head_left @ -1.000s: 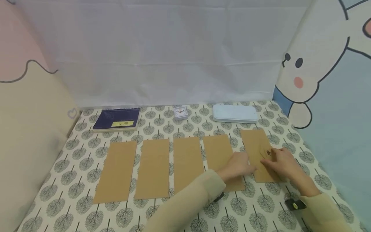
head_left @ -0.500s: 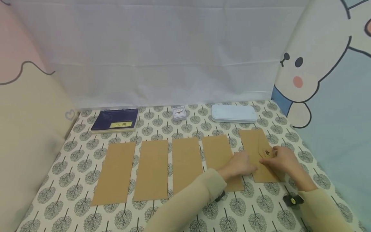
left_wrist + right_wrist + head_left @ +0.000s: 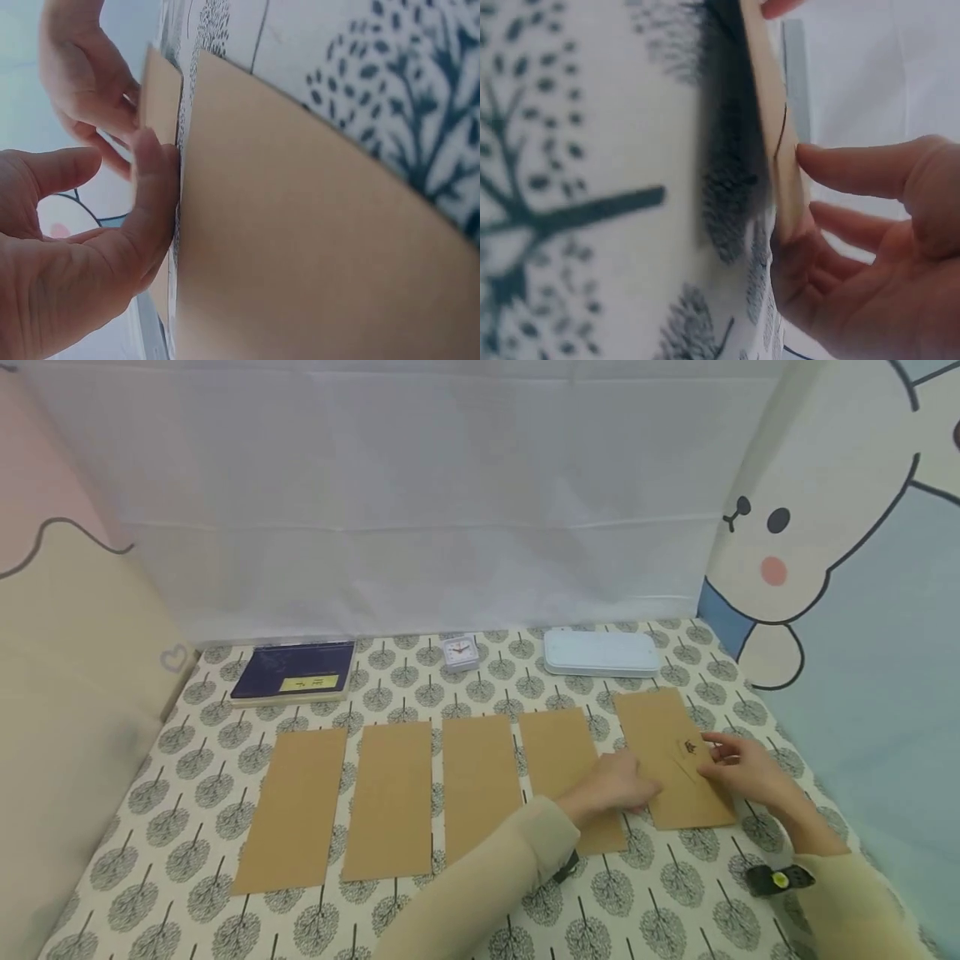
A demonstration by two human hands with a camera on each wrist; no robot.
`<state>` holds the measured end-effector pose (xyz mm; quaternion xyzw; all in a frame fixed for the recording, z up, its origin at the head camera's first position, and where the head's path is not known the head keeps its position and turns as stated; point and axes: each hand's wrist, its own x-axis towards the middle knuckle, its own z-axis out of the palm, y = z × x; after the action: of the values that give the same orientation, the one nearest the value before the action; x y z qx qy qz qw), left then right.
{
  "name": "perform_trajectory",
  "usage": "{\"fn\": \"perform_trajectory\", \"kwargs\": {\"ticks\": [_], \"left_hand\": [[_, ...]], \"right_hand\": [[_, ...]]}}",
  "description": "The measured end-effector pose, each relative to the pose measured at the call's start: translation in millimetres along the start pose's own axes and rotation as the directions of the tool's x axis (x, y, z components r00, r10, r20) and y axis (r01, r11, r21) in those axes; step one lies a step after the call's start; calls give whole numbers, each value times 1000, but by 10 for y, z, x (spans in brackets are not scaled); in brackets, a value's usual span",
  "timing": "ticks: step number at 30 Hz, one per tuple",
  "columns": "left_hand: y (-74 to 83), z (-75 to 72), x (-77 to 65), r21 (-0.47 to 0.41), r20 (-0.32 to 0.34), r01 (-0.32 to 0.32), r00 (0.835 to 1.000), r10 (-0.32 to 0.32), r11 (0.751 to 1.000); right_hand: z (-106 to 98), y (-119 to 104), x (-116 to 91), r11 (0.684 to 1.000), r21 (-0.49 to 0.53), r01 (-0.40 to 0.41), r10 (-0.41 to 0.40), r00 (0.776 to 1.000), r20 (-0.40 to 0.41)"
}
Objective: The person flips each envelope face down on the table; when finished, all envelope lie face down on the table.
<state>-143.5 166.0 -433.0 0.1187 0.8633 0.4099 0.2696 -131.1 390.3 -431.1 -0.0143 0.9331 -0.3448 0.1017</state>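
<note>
At the right end of a row lies a brown kraft-paper piece [image 3: 667, 735] with a small dark printed mark and thin slanting lines near its middle. My right hand [image 3: 746, 772] pinches its right edge; in the right wrist view the thumb [image 3: 832, 161] is on the upper face and the other fingers curl at the edge. In the head view my left hand [image 3: 618, 781] reaches across a neighbouring brown piece [image 3: 555, 739]. Its fingertips are at the left edge of the marked piece, and its thumb [image 3: 71, 169] stands apart from the index finger in the left wrist view.
Three more brown paper pieces, including one in the middle [image 3: 480, 777], lie to the left on the tree-patterned cloth [image 3: 187, 860]. Behind them are a dark blue book [image 3: 292, 668], a small square clock [image 3: 460, 653] and a pale blue case [image 3: 600, 652]. White fabric hangs at the back.
My right hand has drawn back from the middle of the marked piece to its right edge, leaving the dark mark in plain view. The left hand stays at the left edge.
</note>
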Motion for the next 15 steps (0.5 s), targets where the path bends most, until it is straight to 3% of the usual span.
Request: {"fn": "perform_trajectory", "kwargs": {"ticks": [4, 7, 11, 15], "left_hand": [[0, -11, -7, -55, -10, 16, 1000, -16, 998], [-5, -17, -13, -73, -9, 15, 1000, -16, 997], [-5, -15, -14, -51, 7, -34, 999, 34, 998], [5, 0, -3, -48, 6, -87, 996, 87, 995]], "right_hand": [[-102, 23, -40, 989, 144, 30, -39, 997, 61], [-150, 52, -59, 962, 273, 18, -51, 992, 114], [-162, 107, -87, 896, 444, 8, -86, 984, 156], [-129, 135, -95, 818, 573, 42, -190, 961, 201]]}}
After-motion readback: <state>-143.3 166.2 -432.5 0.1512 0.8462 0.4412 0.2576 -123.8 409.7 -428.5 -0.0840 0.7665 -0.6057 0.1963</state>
